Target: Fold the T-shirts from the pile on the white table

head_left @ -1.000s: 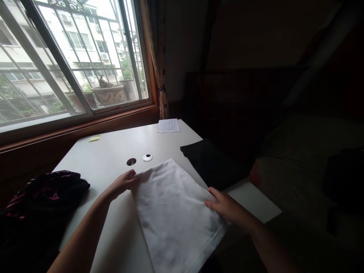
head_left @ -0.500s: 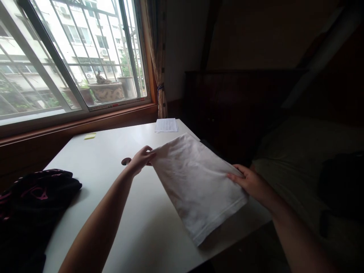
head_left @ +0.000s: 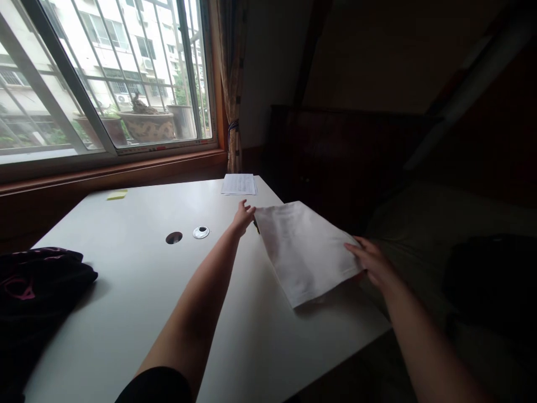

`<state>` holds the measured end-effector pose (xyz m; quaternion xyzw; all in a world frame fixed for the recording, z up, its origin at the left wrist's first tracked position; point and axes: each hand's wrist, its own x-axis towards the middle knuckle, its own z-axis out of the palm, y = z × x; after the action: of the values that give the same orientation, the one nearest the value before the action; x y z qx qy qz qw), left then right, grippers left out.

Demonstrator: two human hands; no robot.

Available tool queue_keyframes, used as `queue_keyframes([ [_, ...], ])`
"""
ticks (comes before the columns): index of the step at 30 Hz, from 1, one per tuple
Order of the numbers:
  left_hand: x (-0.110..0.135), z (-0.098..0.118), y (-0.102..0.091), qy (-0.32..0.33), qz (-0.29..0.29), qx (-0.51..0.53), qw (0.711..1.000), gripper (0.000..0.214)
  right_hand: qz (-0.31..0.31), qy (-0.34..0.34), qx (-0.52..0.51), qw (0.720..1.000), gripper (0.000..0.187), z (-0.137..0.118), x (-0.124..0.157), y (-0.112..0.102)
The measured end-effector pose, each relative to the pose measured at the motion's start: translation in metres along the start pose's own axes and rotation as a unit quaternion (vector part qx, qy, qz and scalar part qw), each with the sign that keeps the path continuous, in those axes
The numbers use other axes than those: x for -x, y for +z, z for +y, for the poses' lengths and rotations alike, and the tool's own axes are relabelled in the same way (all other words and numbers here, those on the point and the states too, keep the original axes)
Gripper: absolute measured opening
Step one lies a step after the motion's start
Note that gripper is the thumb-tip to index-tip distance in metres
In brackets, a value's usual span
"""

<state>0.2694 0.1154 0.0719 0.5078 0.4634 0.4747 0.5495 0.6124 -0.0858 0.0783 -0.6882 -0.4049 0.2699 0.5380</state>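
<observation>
A white folded garment with a stitched hem is stretched between my two hands, over the right part of the white desk. Its far left corner is pinched in my left hand. My right hand grips its right edge, thumb and fingers closed on the cloth. A small dark and yellowish spot shows just under my left fingers, too small to make out. Whether the cloth's underside touches the desk, I cannot tell.
Black clothing with pink markings is heaped at the desk's left. Printed papers and a yellow sticky note lie toward the back. A cable hole has a silver grommet cover beside it. Right of the desk it is dark.
My left hand has moved away and to the right with its corner of the garment, uncovering the silver grommet cover. The near hem has risen and swung farther from me. The view has shifted slightly.
</observation>
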Motion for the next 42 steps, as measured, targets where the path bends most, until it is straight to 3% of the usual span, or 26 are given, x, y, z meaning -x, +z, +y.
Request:
queue_keyframes([
  [4, 0.008, -0.043, 0.003, -0.023, 0.012, -0.020, 0.999, 0.078, -0.004, 0.079, -0.052, 0.996, 0.049, 0.044, 0.001, 0.008],
  [8, 0.011, -0.064, 0.008, -0.021, 0.022, -0.048, 0.998, 0.085, 0.018, 0.078, -0.066, 0.995, 0.052, 0.060, -0.002, 0.004],
  [15, 0.011, -0.065, 0.023, -0.002, 0.002, -0.088, 0.996, 0.083, 0.026, 0.024, -0.080, 0.996, 0.067, 0.040, -0.019, -0.003],
  [19, 0.015, -0.067, 0.029, 0.004, 0.017, -0.116, 0.993, 0.078, 0.062, 0.008, -0.086, 0.994, 0.070, 0.037, -0.033, -0.009],
  [25, 0.020, -0.071, 0.026, 0.005, 0.043, -0.161, 0.986, 0.065, 0.098, 0.034, -0.091, 0.990, 0.062, 0.072, -0.029, -0.006],
  [30, 0.018, -0.076, 0.022, 0.003, 0.068, -0.168, 0.983, 0.062, 0.123, 0.016, -0.084, 0.989, 0.056, 0.102, -0.020, -0.007],
  [38, 0.012, -0.076, 0.027, 0.016, 0.097, -0.167, 0.981, 0.059, 0.131, -0.036, -0.028, 0.990, 0.052, 0.119, -0.017, -0.018],
  [42, 0.013, -0.069, 0.028, 0.048, 0.116, -0.200, 0.972, 0.055, 0.117, -0.073, 0.054, 0.989, 0.041, 0.126, -0.016, -0.023],
])
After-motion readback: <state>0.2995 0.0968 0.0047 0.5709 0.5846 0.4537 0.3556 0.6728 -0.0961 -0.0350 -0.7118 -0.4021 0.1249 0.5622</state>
